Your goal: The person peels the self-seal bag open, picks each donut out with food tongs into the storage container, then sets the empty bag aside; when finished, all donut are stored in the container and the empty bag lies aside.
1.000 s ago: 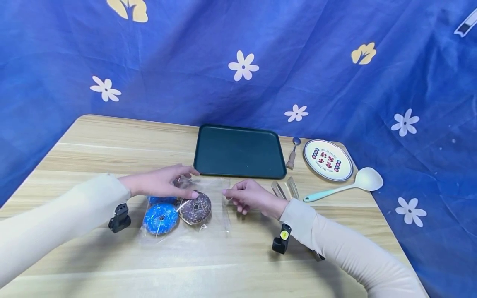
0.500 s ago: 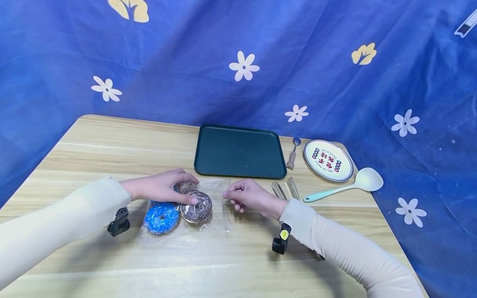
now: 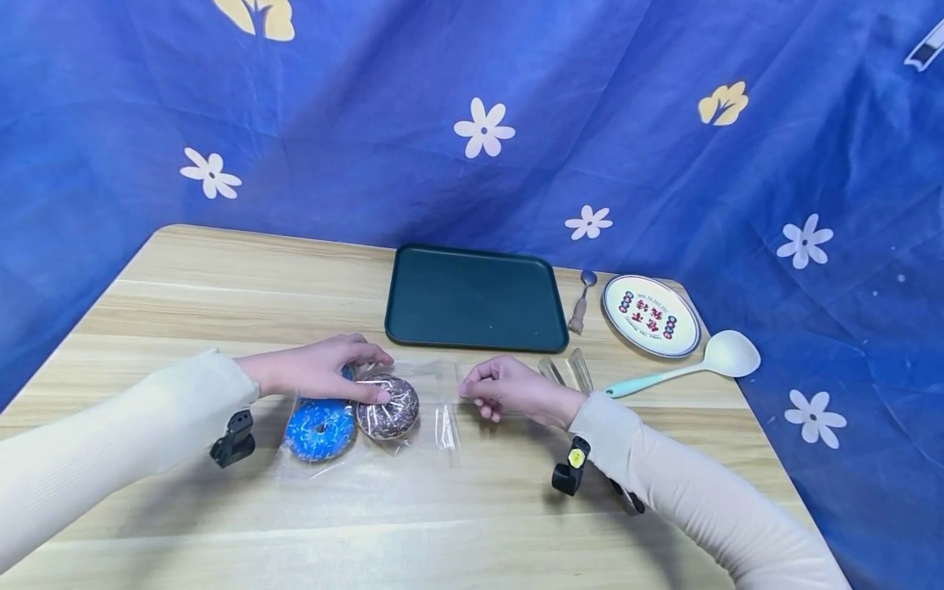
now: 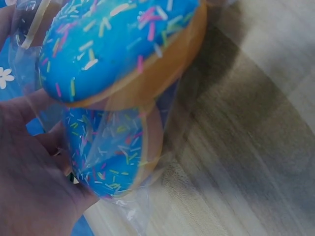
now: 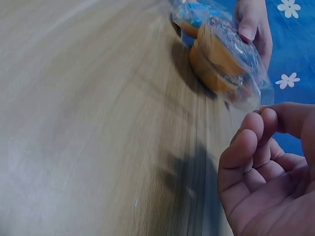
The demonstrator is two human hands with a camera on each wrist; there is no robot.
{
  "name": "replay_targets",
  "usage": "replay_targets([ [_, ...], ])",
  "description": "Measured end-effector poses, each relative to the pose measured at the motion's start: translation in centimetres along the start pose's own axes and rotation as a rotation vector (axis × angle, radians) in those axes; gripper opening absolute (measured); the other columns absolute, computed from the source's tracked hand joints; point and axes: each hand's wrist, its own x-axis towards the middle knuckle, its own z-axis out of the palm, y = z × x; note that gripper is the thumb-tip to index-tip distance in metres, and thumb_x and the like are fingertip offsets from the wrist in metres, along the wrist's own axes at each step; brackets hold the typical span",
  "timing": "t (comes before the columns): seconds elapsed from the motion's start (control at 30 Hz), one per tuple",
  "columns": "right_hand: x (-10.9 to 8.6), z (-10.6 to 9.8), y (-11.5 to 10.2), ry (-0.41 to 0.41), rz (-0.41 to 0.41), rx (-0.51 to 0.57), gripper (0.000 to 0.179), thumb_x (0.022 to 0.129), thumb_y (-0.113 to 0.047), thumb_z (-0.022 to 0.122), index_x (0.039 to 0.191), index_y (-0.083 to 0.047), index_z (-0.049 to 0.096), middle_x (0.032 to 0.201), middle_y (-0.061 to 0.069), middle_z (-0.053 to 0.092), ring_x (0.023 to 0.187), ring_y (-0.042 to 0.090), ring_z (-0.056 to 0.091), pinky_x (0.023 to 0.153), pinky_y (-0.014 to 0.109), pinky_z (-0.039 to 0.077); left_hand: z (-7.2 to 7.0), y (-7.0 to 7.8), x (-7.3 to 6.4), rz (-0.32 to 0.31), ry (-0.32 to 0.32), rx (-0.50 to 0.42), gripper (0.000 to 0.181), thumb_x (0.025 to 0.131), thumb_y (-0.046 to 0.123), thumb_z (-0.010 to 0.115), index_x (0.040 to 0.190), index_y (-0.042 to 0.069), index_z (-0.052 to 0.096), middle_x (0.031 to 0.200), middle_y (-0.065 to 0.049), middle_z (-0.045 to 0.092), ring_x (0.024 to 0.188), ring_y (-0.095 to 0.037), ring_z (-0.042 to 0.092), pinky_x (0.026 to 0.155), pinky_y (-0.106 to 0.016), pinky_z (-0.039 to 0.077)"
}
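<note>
A clear plastic bag [image 3: 435, 426] lies on the table with donuts inside. In it are a blue donut [image 3: 320, 430] with sprinkles, a second blue donut [image 4: 113, 152] mostly hidden from the head camera, and a dark brown donut [image 3: 394, 414]. My left hand [image 3: 313, 373] grips the bag from above, thumb on the brown donut and fingers curled at the far side. In the left wrist view the two blue donuts sit one against the other. My right hand [image 3: 512, 389] pinches at the bag's right edge, thumb and forefinger tips together [image 5: 261, 115].
A dark green tray [image 3: 475, 299] lies behind the bag. To its right are a small spoon [image 3: 578, 311], a white plate [image 3: 652, 319] with red lettering and a white ladle [image 3: 726, 352] with a mint handle. Metal prongs [image 3: 580, 369] show beside my right wrist.
My right hand has moved slightly to the right, and the bag's edge lies a little flatter and farther right. My left hand settled lower over the donuts earlier and now stays there.
</note>
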Motion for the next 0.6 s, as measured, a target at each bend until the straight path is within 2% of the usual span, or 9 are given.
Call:
replay_targets([
  [0.1,0.0,-0.1,0.1,-0.004,0.014,0.023,0.015,0.104,-0.015,0.063,0.097,-0.002,0.064,0.070,-0.004,0.058,0.058,0.006,0.055,0.055,0.018,0.049,0.0,0.1,0.0,-0.009,-0.005,-0.001,0.067,0.093,0.051,0.074,0.142,0.007,0.061,0.135,-0.016,0.061,0.123,-0.032,0.058,0.104,-0.062,0.051],
  [0.3,-0.6,0.4,-0.3,0.014,0.063,0.061,0.033,0.106,-0.032,0.062,0.098,0.000,0.067,0.067,-0.005,0.058,0.056,0.007,0.054,0.056,0.021,0.050,0.1,0.2,0.1,-0.024,-0.008,0.015,0.068,0.093,0.053,0.074,0.142,0.008,0.061,0.137,-0.016,0.060,0.126,-0.034,0.057,0.106,-0.065,0.049],
  [0.47,-1.1,1.9,-0.8,0.088,0.085,-0.018,0.037,0.101,-0.038,0.069,0.081,-0.008,0.065,0.059,-0.006,0.057,0.049,0.006,0.053,0.052,0.021,0.049,0.1,0.3,0.2,-0.023,-0.009,0.031,0.068,0.092,0.054,0.074,0.142,0.008,0.062,0.137,-0.016,0.060,0.126,-0.035,0.058,0.106,-0.065,0.049],
  [0.6,-1.4,3.0,-1.0,0.131,0.079,-0.079,0.036,0.099,-0.032,0.073,0.072,-0.011,0.063,0.056,-0.005,0.056,0.046,0.006,0.051,0.048,0.020,0.046,0.1,0.4,0.2,-0.024,-0.012,0.044,0.069,0.093,0.055,0.073,0.142,0.008,0.062,0.136,-0.015,0.061,0.126,-0.034,0.058,0.105,-0.064,0.050],
])
